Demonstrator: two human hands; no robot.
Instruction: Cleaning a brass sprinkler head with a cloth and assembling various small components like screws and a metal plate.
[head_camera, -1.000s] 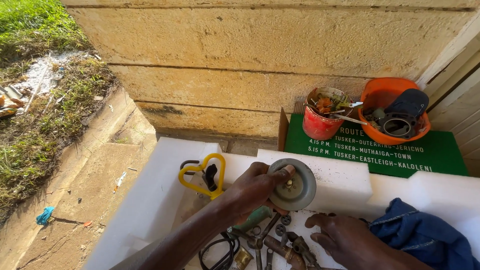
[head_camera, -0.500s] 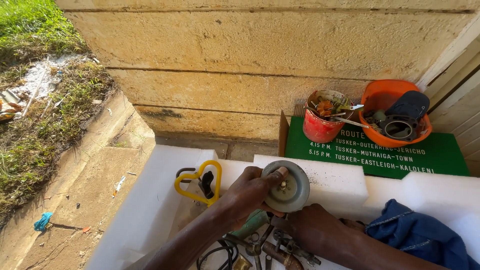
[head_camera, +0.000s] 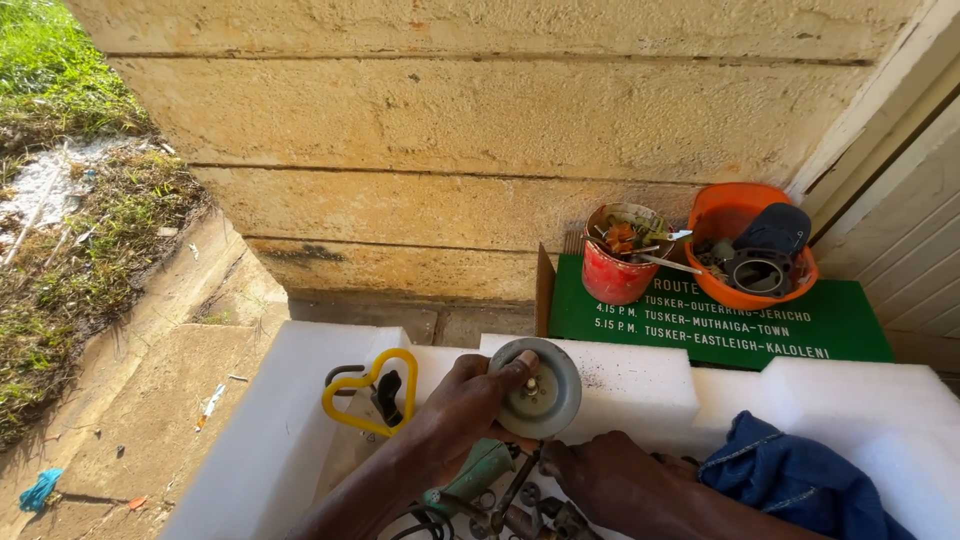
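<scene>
While the white foam tray (head_camera: 300, 420) fills the lower half of the view, its notched rim runs from nine o'clock round to three, and a blue cloth (head_camera: 790, 480) lies over it at four o'clock. At one o'clock a green board (head_camera: 800, 335) carries an orange bowl (head_camera: 725, 215) and a red tin (head_camera: 612, 275) of odd parts. A yellow heart-shaped loop (head_camera: 350, 395) sits at eight o'clock of the disc.

The left hand (head_camera: 465, 405) has its grip closed on the round grey disc (head_camera: 560, 410), held on edge just above the tray, thumb across its face. The right hand (head_camera: 600, 480), just below at five o'clock, is among loose metal fittings (head_camera: 510, 515); whether it grips one I cannot tell.

I judge this the fitting stage: the next move calls for a steady disc and a part lined up with its centre.
</scene>
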